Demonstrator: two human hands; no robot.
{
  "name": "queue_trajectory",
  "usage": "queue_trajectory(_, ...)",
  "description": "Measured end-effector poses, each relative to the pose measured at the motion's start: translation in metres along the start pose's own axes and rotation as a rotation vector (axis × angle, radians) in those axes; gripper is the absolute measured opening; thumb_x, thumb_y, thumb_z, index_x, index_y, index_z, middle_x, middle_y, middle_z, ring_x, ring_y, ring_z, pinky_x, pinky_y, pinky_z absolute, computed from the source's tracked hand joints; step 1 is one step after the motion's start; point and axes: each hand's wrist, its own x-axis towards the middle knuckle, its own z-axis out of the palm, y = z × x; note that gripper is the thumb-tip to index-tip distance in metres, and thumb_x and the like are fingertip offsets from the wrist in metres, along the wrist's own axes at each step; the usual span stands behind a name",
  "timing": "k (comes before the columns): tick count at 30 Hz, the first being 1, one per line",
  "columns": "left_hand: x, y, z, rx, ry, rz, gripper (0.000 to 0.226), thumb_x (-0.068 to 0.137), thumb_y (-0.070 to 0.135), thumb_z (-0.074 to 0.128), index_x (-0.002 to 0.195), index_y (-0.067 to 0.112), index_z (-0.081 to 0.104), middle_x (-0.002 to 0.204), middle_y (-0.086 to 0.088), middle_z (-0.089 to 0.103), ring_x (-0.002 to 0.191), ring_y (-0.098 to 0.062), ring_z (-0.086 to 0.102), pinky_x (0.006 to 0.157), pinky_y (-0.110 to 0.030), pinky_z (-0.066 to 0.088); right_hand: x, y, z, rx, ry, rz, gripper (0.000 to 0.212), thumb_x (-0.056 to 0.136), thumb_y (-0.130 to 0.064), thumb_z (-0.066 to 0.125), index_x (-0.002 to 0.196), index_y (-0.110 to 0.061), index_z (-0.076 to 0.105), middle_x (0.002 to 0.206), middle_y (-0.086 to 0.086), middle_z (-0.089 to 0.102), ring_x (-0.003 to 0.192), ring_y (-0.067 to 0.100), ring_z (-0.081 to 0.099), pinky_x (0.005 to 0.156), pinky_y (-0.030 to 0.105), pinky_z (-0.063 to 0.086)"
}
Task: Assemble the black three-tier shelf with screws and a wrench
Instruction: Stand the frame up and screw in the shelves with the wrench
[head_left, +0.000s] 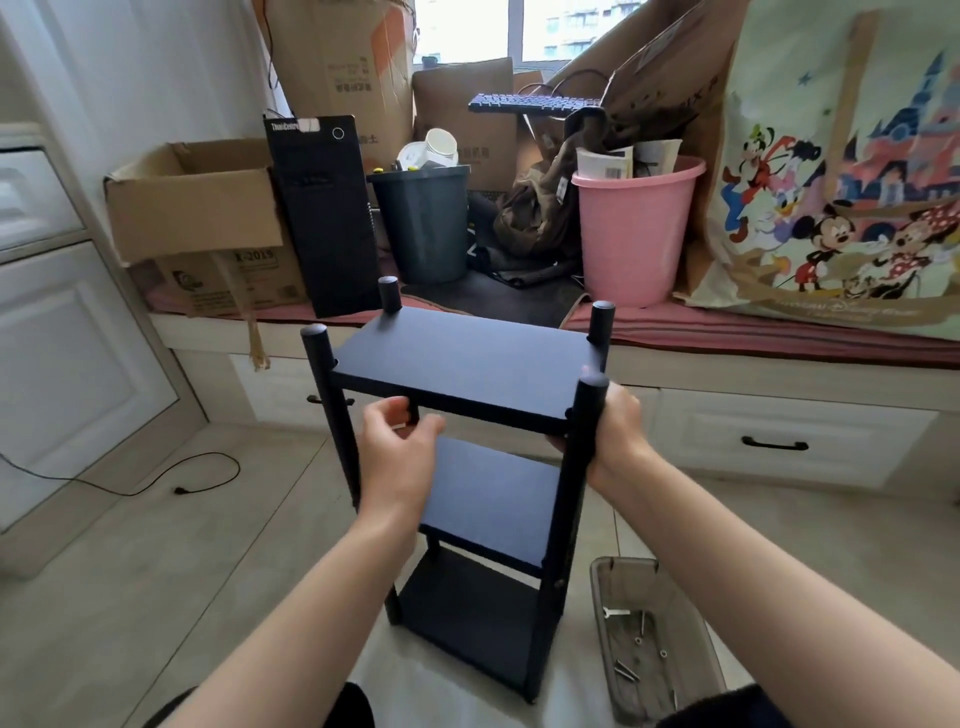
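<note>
Right hand (618, 431) grips the shelf (462, 358) post; left hand (397, 457) hovers half-curled.

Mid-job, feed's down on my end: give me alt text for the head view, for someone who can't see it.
A black three-tier shelf stands upright on a tiled floor; the right hand grips its near right post, and the left hand hovers with curled fingers by the top board's front edge. A clear tray with screws and a small wrench sits at the lower right.
</note>
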Motion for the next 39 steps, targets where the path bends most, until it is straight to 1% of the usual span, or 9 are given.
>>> queue_trajectory(5, -0.041, -0.006, 0.009, 0.072, -0.227, 0.144, 0.07, 0.086, 0.029, 0.078, 0.138, 0.038, 0.032, 0.139, 0.006, 0.046, 0.126, -0.011, 0.049, 0.102, -0.029, 0.04, -0.015, 0.017, 0.01, -0.07, -0.057, 0.02, 0.023, 0.095, -0.03, 0.052, 0.082, -0.013, 0.061, 0.056, 0.001, 0.056, 0.056, 0.02, 0.056, 0.069, 0.037, 0.051)
queue_trajectory(12, -0.058, -0.008, 0.025, 0.243, -0.393, 0.241, 0.105, 0.077, 0.039, 0.085, 0.156, 0.04, 0.016, 0.156, 0.014, 0.027, 0.119, 0.014, 0.027, 0.084, 0.003, 0.024, -0.012, -0.018, -0.002, -0.125, -0.11, 0.153, 0.03, 0.097, -0.032, 0.053, 0.117, -0.009, 0.05, 0.084, 0.011, 0.062, 0.068, 0.028, 0.065, 0.05, 0.03, 0.051)
queue_trajectory(17, -0.058, -0.007, 0.038, 0.293, -0.315, 0.308, 0.101, 0.071, 0.041, 0.089, 0.15, 0.037, 0.026, 0.15, 0.005, 0.041, 0.122, 0.0, 0.034, 0.094, -0.016, 0.03, -0.012, -0.019, -0.002, -0.134, -0.168, 0.125, 0.029, 0.102, -0.025, 0.051, 0.119, -0.001, 0.053, 0.081, 0.013, 0.067, 0.051, 0.024, 0.069, 0.044, 0.03, 0.054)
queue_trajectory(21, -0.048, -0.008, 0.026, 0.364, -0.315, 0.371, 0.098, 0.067, 0.043, 0.091, 0.147, 0.031, 0.036, 0.14, 0.006, 0.054, 0.116, -0.021, 0.062, 0.099, -0.027, 0.046, -0.013, -0.014, -0.002, -0.126, -0.167, 0.083, 0.022, 0.103, -0.023, 0.049, 0.102, -0.003, 0.057, 0.069, 0.011, 0.071, 0.058, 0.026, 0.071, 0.055, 0.037, 0.057)
queue_trajectory(25, -0.034, -0.007, 0.001, 0.365, -0.349, 0.362, 0.091, 0.066, 0.033, 0.09, 0.143, 0.035, 0.04, 0.119, 0.009, 0.062, 0.077, 0.003, 0.068, 0.072, -0.004, 0.045, -0.018, -0.004, 0.001, -0.136, -0.255, 0.114, 0.026, 0.101, -0.022, 0.052, 0.107, 0.002, 0.059, 0.091, 0.021, 0.074, 0.08, 0.036, 0.074, 0.066, 0.042, 0.06)
queue_trajectory(30, -0.011, 0.002, -0.04, 0.343, -0.426, 0.219, 0.089, 0.059, 0.028, 0.079, 0.135, 0.047, 0.039, 0.107, 0.023, 0.057, 0.086, 0.013, 0.061, 0.073, -0.013, 0.048, -0.024, -0.002, -0.012, -0.234, -0.384, 0.165, 0.03, 0.099, -0.024, 0.056, 0.105, 0.004, 0.063, 0.096, 0.021, 0.075, 0.087, 0.032, 0.074, 0.064, 0.035, 0.061)
queue_trajectory(34, 0.0, 0.007, -0.07, 0.335, -0.493, 0.152, 0.087, 0.061, 0.019, 0.076, 0.134, 0.048, 0.039, 0.117, 0.014, 0.052, 0.081, 0.009, 0.065, 0.078, -0.025, 0.052, -0.015, -0.003, -0.023, -0.586, -0.176, 0.03, 0.017, 0.094, -0.017, 0.062, 0.104, -0.004, 0.066, 0.091, 0.012, 0.076, 0.07, 0.019, 0.073, 0.06, 0.026, 0.056)
queue_trajectory(36, 0.003, 0.01, -0.08, 0.339, -0.509, 0.158, 0.087, 0.06, 0.019, 0.075, 0.134, 0.047, 0.04, 0.121, 0.02, 0.049, 0.09, 0.011, 0.063, 0.083, -0.025, 0.055, -0.012, -0.001, -0.021, -0.746, -0.168, -0.051, 0.02, 0.091, -0.011, 0.064, 0.111, -0.011, 0.063, 0.099, 0.009, 0.073, 0.079, 0.018, 0.068, 0.064, 0.026, 0.053)
queue_trajectory(39, 0.006, 0.012, -0.088, 0.33, -0.53, 0.139, 0.087, 0.06, 0.016, 0.074, 0.134, 0.047, 0.041, 0.123, 0.013, 0.051, 0.106, -0.011, 0.066, 0.092, -0.033, 0.057, -0.014, 0.007, -0.008, -0.813, -0.397, -0.124, 0.037, 0.089, -0.006, 0.065, 0.123, -0.018, 0.059, 0.113, 0.003, 0.069, 0.103, 0.015, 0.065, 0.081, 0.026, 0.05)
